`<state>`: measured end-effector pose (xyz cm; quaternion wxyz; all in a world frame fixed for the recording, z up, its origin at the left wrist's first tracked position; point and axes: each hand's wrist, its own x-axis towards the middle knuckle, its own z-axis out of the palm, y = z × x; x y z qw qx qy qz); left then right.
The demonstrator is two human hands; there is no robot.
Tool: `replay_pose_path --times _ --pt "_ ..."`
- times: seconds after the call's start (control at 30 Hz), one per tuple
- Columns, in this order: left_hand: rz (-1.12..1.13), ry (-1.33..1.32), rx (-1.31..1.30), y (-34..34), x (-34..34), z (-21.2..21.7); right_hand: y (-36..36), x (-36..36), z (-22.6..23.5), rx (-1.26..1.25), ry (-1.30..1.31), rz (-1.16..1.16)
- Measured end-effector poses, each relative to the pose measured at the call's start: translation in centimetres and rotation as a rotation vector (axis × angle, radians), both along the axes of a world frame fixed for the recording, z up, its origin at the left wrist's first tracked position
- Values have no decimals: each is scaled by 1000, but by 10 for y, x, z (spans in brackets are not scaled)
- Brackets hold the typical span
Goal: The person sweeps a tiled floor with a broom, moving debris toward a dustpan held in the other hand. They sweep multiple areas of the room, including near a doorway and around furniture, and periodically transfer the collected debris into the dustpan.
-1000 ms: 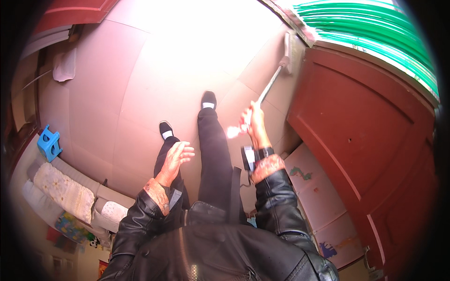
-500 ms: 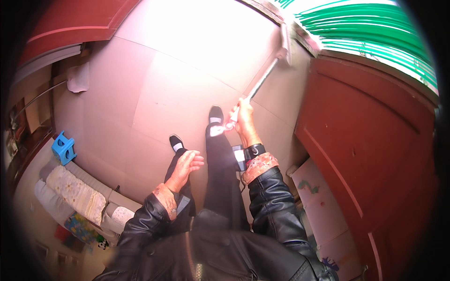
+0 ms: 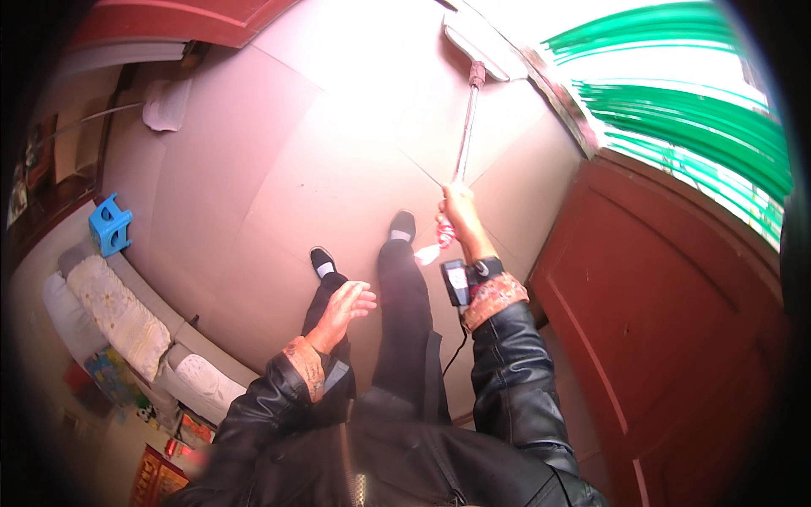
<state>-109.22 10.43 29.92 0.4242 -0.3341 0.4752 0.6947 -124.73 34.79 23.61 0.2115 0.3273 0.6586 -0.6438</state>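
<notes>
My right hand [image 3: 459, 207] is closed round the grip of a broom [image 3: 466, 135] with a thin metal handle. Red and white wrapping [image 3: 444, 235] hangs from the handle end below my fist. The broom's wide, pale head [image 3: 483, 49] rests at the floor's far edge, beside the door sill [image 3: 557, 93]. My left hand [image 3: 342, 311] hangs above my left leg, holding nothing, its fingers stretched out. A small dark device [image 3: 456, 281] sits at my right wrist, with a cable running down from it.
A red-brown door [image 3: 659, 296] stands on the right, beside green strip curtains [image 3: 676, 110] in the doorway. On the left are a blue stool [image 3: 111, 225] and a sofa [image 3: 207, 351] with a patterned cover. Another red panel [image 3: 177, 21] is at the upper left.
The broom's head has swung left and farther along the sill, and the handle now stands more upright in view. My right hand has shifted slightly right; the left hand stays open.
</notes>
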Motion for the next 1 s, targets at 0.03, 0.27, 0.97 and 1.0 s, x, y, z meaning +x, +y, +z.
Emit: replay_pose_path --times 0.03,0.27,0.97,1.0 --pt "14 -3 4 -3 2 0 -14 -4 -7 18 -40 10" --pt "80 12 22 -23 18 0 -42 -26 20 -94 -92 33" --pt "325 67 29 -76 70 -46 -78 -58 -27 190 -86 454" --pt "331 17 14 -78 72 -45 -75 -62 -24 220 -93 514"
